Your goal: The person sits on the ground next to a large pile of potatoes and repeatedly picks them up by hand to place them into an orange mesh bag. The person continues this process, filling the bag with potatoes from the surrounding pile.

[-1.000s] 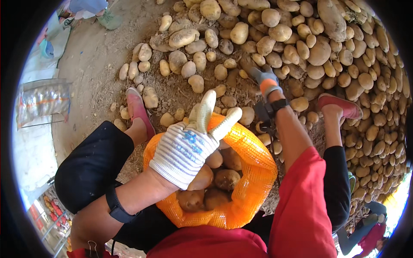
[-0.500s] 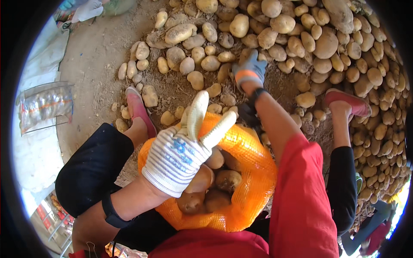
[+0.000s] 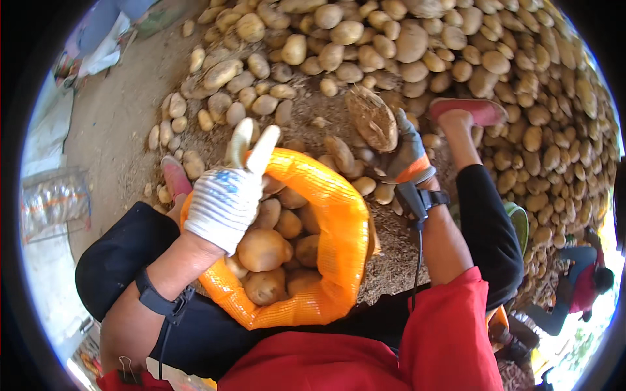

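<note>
An orange mesh bag (image 3: 345,260) stands with its rim rolled open between my legs, several potatoes (image 3: 264,251) inside it. My left hand (image 3: 225,199), in a white and blue striped glove, lies over the bag's left rim. Two of its fingers stick out forward, with orange mesh between them; the others are hidden at the rim. Beyond the bag to the right, my right hand (image 3: 411,150) wears a grey and orange glove. It grips a large, rough, dirt-caked potato (image 3: 372,117) at its right side, the fingers partly hidden.
A big heap of potatoes (image 3: 535,143) fills the far and right side, with smaller loose ones (image 3: 176,107) at the left. My pink shoes (image 3: 469,111) rest among them. Another person (image 3: 580,287) is at the lower right. A pale sheet (image 3: 49,260) lies along the left.
My right hand has drawn back from the heap, bringing the large potato toward the bag. My left hand stays on the rim. The whole view has shifted.
</note>
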Motion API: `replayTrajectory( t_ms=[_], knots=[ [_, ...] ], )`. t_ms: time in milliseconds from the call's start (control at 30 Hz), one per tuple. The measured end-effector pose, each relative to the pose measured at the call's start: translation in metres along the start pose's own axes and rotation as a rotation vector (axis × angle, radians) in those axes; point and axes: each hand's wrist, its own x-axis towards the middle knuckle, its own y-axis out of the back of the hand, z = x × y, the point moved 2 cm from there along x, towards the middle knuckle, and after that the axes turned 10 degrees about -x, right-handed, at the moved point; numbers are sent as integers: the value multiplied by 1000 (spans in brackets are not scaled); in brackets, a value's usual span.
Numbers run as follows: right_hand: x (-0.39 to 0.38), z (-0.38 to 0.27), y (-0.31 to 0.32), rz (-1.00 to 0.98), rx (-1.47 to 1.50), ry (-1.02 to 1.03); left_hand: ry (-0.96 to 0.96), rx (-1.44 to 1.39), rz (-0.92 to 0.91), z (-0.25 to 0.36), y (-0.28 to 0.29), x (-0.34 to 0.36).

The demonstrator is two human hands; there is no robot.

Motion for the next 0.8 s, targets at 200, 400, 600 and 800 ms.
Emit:
replayTrajectory(
  t_ms=[200,400,600,800],
  knots=[
    [-2,1,-30,-80,30,72,-92,-114,88,-9,-8,-2],
    [1,-5,3,142,-165,88,-47,-55,44,-13,-19,2],
    [-104,-114,-14,261,-490,305,-18,-51,-14,-1,-2,0],
    [-295,-178,12,765,-1274,314,-198,-139,179,-6,-12,-2]
  ],
)
